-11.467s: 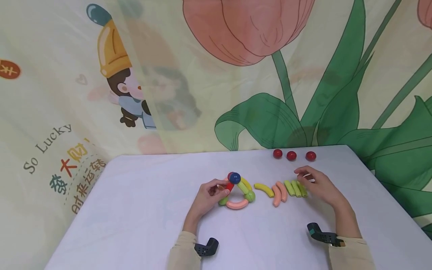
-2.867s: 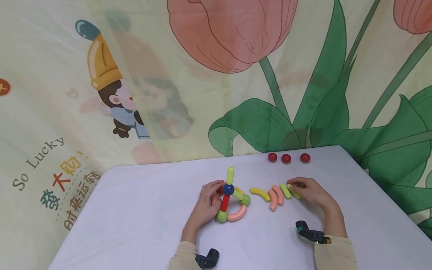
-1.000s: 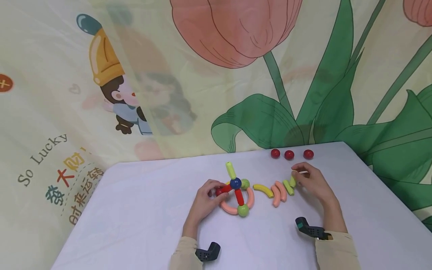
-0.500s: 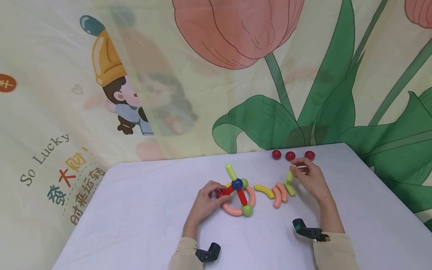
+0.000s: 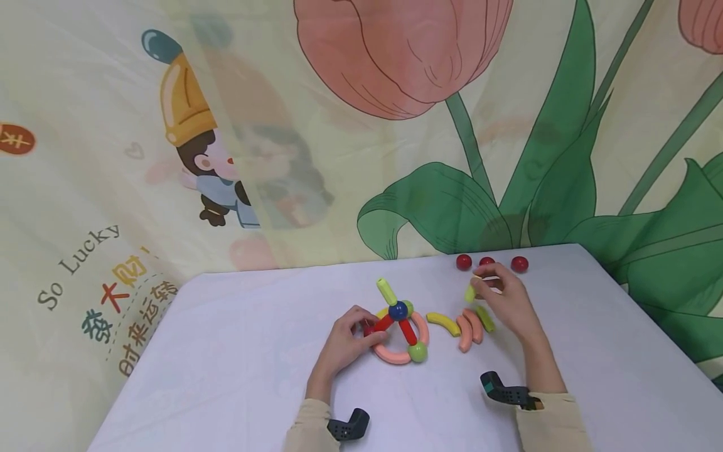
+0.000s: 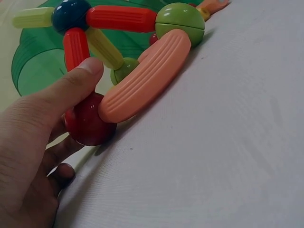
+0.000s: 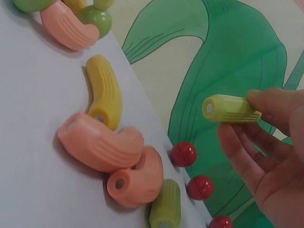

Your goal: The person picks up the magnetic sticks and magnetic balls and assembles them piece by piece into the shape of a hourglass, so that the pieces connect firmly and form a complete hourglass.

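A magnetic rod-and-ball frame stands on the table: curved pink rods form part of its ring, with green balls. Red rods slope up to a blue ball, from which a light green rod points up and slightly left. My left hand holds the frame at its left corner, thumb on a red rod and fingers behind the dark red ball. My right hand pinches another light green rod between thumb and fingers, raised above the table.
Between the hands lie a curved yellow rod, two curved pink rods and a straight green rod. Three red balls sit near the back edge, one partly behind the right hand. A printed curtain hangs behind the table.
A light green rod has joined the blue ball, and the frame has been turned. My right hand has picked up another light green rod and carried it left, leaving one on the table.
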Tool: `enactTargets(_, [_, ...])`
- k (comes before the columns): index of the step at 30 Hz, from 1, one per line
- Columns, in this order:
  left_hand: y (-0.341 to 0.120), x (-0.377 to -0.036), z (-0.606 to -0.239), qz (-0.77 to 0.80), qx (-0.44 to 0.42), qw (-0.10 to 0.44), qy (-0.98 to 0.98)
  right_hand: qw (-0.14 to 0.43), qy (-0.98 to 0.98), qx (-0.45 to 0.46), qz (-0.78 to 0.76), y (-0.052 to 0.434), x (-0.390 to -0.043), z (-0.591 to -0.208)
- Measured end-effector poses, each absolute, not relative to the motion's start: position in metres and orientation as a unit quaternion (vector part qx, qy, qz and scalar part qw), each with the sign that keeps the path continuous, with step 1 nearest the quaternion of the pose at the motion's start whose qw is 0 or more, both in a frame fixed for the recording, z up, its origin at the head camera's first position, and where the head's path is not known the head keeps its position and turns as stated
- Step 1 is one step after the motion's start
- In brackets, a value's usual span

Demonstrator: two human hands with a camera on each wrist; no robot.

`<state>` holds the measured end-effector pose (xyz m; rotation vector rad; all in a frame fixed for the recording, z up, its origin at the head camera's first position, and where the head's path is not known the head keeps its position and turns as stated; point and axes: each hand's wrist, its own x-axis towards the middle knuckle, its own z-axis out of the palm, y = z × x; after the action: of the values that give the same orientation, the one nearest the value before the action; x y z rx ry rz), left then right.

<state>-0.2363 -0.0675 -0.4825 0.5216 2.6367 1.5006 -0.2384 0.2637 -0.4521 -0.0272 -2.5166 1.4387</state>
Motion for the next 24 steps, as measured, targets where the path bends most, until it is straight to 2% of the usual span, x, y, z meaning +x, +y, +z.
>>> enactTargets(3, [-0.067, -0.236, -0.482, 0.489, 0.176, 0.03, 0.854, 0.112, -0.857, -0.003, 0.504, 0.258, -0.238, -0.448])
enactTargets(9, [-0.067, -0.235, -0.482, 0.486, 0.19, 0.026, 0.853, 0.148, -0.862, 0.01, 0.484, 0.264, -0.259, -0.482])
enactTargets(12, [-0.067, -0.235, -0.482, 0.48, 0.196, 0.026, 0.855, 0.149, -0.856, 0.023, 0.495, 0.258, -0.255, -0.473])
enactTargets(19, [-0.066, -0.235, -0.482, 0.484, 0.2, 0.033, 0.851, 0.122, -0.853, 0.027, 0.506, 0.231, -0.228, -0.421])
enactTargets(24, [-0.064, -0.234, -0.48, 0.487, 0.201, 0.013, 0.85, 0.113, -0.85, 0.03, 0.514, 0.218, -0.226, -0.414])
